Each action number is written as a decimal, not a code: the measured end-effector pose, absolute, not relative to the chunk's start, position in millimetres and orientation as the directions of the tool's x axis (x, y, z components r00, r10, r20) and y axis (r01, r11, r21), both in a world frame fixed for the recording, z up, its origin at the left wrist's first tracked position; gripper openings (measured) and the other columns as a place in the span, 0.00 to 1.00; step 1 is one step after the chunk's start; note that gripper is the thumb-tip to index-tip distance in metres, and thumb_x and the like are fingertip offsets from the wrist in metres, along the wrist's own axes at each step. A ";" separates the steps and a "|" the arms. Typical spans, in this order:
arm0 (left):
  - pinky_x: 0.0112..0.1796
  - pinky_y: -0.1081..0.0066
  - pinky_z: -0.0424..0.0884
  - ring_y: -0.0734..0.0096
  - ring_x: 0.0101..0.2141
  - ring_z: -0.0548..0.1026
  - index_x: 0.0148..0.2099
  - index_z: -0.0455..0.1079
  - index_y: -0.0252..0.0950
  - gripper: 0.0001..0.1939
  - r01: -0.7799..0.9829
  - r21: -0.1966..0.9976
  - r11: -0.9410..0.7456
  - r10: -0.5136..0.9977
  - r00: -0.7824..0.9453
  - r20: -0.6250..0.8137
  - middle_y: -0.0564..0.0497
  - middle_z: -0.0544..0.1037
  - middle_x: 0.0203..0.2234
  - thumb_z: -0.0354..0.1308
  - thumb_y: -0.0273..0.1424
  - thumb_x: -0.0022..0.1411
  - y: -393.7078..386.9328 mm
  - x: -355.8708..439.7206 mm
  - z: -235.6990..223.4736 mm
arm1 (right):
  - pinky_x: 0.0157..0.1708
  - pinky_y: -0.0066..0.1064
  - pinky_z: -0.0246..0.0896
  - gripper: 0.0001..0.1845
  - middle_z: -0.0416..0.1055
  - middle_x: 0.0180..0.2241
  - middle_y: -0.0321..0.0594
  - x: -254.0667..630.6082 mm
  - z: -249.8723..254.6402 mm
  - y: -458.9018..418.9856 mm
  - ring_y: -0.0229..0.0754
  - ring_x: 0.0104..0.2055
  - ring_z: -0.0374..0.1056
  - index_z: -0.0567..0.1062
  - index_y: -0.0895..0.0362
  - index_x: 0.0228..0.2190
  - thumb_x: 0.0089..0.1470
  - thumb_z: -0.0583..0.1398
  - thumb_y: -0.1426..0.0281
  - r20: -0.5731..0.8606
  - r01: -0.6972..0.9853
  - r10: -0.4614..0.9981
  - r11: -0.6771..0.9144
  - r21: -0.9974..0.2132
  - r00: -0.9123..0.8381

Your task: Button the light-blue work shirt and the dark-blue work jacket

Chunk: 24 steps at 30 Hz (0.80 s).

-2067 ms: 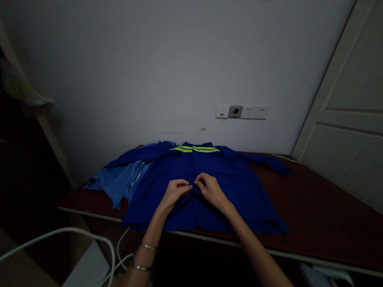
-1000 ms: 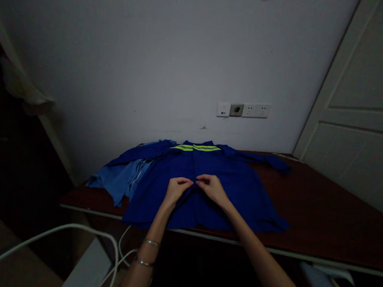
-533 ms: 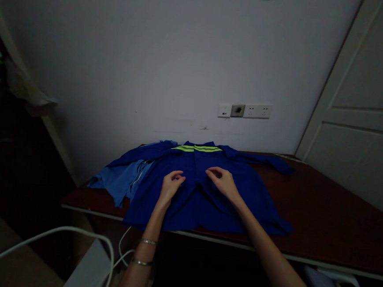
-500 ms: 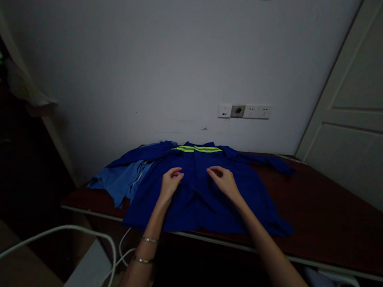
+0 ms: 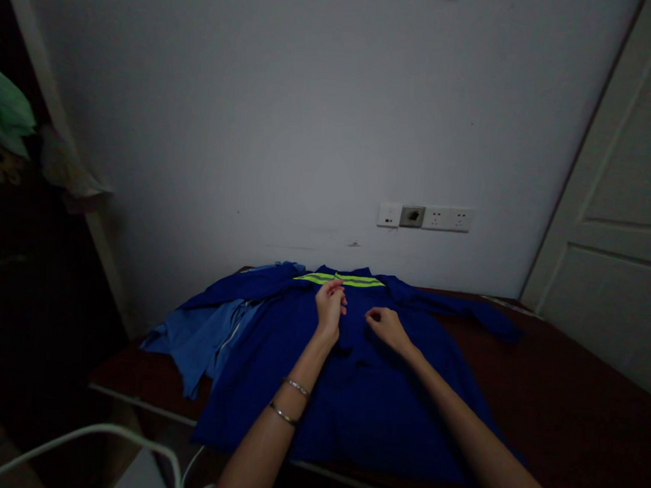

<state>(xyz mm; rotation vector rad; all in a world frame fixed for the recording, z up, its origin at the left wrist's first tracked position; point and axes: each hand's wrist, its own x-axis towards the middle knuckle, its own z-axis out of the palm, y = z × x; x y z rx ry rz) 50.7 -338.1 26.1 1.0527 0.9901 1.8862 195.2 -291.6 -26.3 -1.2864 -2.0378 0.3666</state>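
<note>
A dark blue jacket point(image 5: 380, 406) with yellow-green stripes point(image 5: 338, 280) at its far end lies spread flat on a dark brown table point(image 5: 582, 415). My left hand point(image 5: 330, 307) rests on the cloth just below the stripes, fingers curled and pinched on the jacket's front edge. My right hand point(image 5: 387, 327) sits a little to the right, its fingers also curled and pinching the cloth. Two thin bracelets point(image 5: 289, 399) circle my left wrist.
A lighter blue garment point(image 5: 199, 335) pokes out from under the jacket's left side. White sockets point(image 5: 424, 217) are on the wall behind. A white door point(image 5: 630, 245) stands at the right. A white cable point(image 5: 96, 436) loops below the table's near left corner.
Both hands have moved up the jacket's front from its middle toward the striped end, first parting, then closing in again. The view has shifted closer over the table.
</note>
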 end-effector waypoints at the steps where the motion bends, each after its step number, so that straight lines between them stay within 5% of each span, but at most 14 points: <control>1: 0.14 0.82 0.54 0.83 0.17 0.62 0.36 0.67 0.31 0.12 -0.165 0.895 -0.415 0.860 -0.393 0.326 0.53 0.66 0.22 0.48 0.23 0.46 -322.8 46.2 23.0 | 0.33 0.26 0.58 0.13 0.74 0.30 0.45 195.9 -27.3 -285.2 0.41 0.32 0.69 0.76 0.61 0.28 0.46 0.52 0.71 0.393 0.686 0.873 0.475 -0.551 -0.289; 9: 0.18 0.81 0.59 0.79 0.20 0.67 0.40 0.69 0.30 0.15 0.396 0.912 -0.107 0.878 -0.393 0.273 0.50 0.71 0.25 0.46 0.20 0.51 -212.2 0.9 0.0 | 0.32 0.23 0.56 0.12 0.73 0.30 0.43 205.1 -40.2 -237.8 0.38 0.32 0.67 0.75 0.60 0.28 0.47 0.51 0.73 0.236 0.728 0.875 0.483 -0.487 -0.423; 15: 0.32 0.76 0.66 0.71 0.32 0.72 0.39 0.70 0.29 0.13 0.585 0.811 -0.018 0.886 -0.366 0.284 0.45 0.75 0.32 0.49 0.19 0.51 -151.8 -31.9 -14.1 | 0.33 0.27 0.57 0.11 0.70 0.30 0.41 212.5 -72.3 -228.5 0.38 0.32 0.65 0.73 0.59 0.28 0.47 0.50 0.73 0.306 0.656 0.862 0.507 -0.559 -0.405; 24: 0.45 0.71 0.60 0.62 0.46 0.68 0.47 0.67 0.27 0.17 0.805 0.586 0.100 0.914 -0.307 0.266 0.37 0.71 0.44 0.52 0.28 0.54 -66.5 -52.9 -24.1 | 0.33 0.27 0.55 0.09 0.68 0.29 0.39 215.2 -78.0 -227.6 0.38 0.31 0.64 0.71 0.58 0.27 0.47 0.51 0.73 0.316 0.603 0.866 0.497 -0.624 -0.387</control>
